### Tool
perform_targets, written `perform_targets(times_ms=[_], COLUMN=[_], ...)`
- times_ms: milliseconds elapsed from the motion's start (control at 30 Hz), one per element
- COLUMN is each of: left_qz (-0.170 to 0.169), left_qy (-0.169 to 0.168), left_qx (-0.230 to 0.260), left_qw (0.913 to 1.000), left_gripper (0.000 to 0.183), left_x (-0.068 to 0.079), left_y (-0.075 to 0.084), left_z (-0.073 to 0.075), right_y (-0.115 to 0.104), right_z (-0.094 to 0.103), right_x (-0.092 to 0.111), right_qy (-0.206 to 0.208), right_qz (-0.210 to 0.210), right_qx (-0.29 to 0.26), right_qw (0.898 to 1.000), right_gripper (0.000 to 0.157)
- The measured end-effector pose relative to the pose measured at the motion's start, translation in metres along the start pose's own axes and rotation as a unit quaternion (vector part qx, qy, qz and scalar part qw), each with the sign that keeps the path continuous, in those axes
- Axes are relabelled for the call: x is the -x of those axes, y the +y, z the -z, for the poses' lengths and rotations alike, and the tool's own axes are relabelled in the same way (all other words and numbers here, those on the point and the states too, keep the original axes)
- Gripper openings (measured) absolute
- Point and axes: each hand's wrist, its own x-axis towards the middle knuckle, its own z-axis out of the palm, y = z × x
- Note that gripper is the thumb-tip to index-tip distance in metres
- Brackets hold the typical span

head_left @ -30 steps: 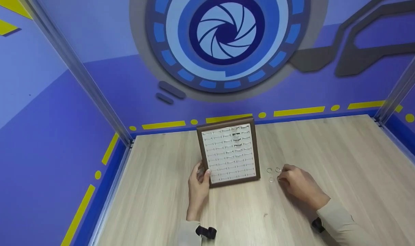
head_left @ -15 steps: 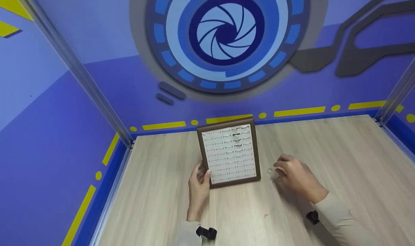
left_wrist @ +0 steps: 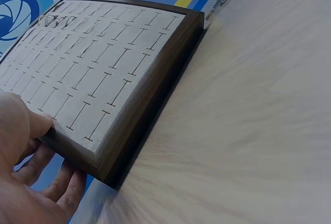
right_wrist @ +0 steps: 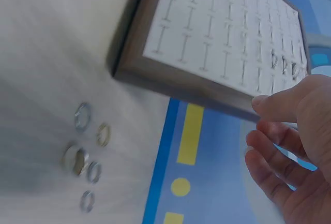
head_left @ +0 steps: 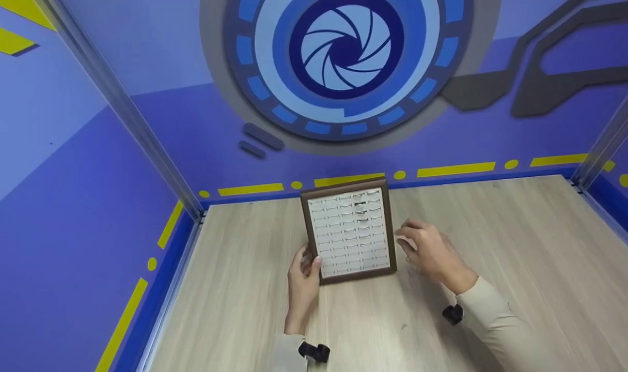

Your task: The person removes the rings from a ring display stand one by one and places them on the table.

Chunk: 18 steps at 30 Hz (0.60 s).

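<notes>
A brown-framed ring display (head_left: 345, 189) with a white slotted pad (left_wrist: 98, 84) stands tilted back on the table. My left hand (head_left: 302, 284) grips its lower left corner, thumb on the front and fingers behind. Several rings (right_wrist: 284, 64) sit in slots toward the upper right of the pad. Close beside the display's right edge is my right hand (head_left: 430, 253). Its thumb and index finger pinch a small ring, mostly hidden by the fingers; the other fingers are loosely bent. Loose silver and gold-toned rings (right_wrist: 79, 162) lie on the table below this hand.
The light wood table (head_left: 241, 289) ends at a blue printed back wall (head_left: 169, 129) with yellow marks. A metal corner post (head_left: 128, 119) rises at the left. Each wrist wears a black camera, such as the right one (head_left: 452, 314).
My right hand has lifted from the loose rings and moved left and away from me, up to the display's right edge. My left hand and the display have stayed in place.
</notes>
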Motion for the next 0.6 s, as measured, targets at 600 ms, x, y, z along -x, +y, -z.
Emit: perform_targets(times_ms=[600], left_qz=[0.016], left_qy=[0.008], left_qx=[0.014], left_qw=[0.9997], left_gripper=[0.05], left_x=[0.001], left_y=[-0.001], left_z=[-0.002], right_y=[-0.021], right_z=[-0.029], right_x=[-0.046], right_qy=[0.084], right_qz=[0.076], right_qx=[-0.045], right_qw=[0.993], right_gripper=[0.019])
